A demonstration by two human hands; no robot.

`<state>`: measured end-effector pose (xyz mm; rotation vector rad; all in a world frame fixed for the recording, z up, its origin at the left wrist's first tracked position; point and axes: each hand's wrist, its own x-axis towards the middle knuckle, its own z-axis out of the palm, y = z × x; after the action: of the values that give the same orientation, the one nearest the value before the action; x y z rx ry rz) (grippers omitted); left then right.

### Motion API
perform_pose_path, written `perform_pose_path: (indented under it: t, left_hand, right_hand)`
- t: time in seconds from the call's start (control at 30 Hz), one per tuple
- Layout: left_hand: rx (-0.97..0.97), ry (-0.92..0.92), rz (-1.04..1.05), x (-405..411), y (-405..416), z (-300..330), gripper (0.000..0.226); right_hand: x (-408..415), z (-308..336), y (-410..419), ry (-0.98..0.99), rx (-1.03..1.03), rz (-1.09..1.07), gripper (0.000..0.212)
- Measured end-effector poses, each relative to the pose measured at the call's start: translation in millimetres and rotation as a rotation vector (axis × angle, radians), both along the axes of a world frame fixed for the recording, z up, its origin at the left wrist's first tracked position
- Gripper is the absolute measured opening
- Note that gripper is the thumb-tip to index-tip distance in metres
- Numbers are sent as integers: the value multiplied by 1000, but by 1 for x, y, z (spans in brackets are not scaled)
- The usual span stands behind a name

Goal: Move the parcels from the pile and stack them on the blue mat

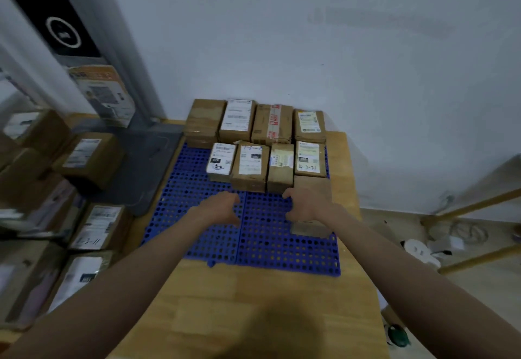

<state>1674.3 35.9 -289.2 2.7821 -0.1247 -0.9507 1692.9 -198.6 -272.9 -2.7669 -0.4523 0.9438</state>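
Neither grip is closed on anything that can be seen. The left hand point(222, 206) is held just above the blue mat point(262, 246) with fingers loosely curled and nothing in it. The right hand point(306, 206) rests on a plain brown parcel point(311, 227) at the mat's right edge, fingers bent over its top; whether the box is actually clasped cannot be told, since the hand hides most of it.

Two rows of cardboard parcels are already set on the far part of the mat, against the white wall point(310, 48). The back row point(255, 122) holds four boxes side by side; the front row point(265, 163) holds four more, most with white shipping labels facing up. The mat lies on a wooden tabletop point(253, 316). The pile of remaining parcels point(84, 189) is seen to the left, lower down, blurred.

The parcels are judged to be small, stiff cardboard boxes, probably light enough for one hand, though contents are unknown. Tape and labels are likely slick, so a hold across the two long side walls, thumb opposite fingers, is judged safest. Corners look slightly crushed on some, so hard squeezing is best avoided.
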Motion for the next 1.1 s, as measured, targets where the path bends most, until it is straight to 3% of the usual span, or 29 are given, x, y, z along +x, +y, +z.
perform_pose_path:
  t: [0.33,0.53,1.1]
  left_hand:
    - [23,13,112,-84,94,-1,60]
    - [18,-13,177,-124,152,-1,64]
    - [-27,-123,435,-257,362,9,47]
  right_hand:
    - [-39,-6,101,127,107,87,62]
    - [-68,-7,160,122,106,139,65]
    - [-173,-6,381,78,134,288,57]
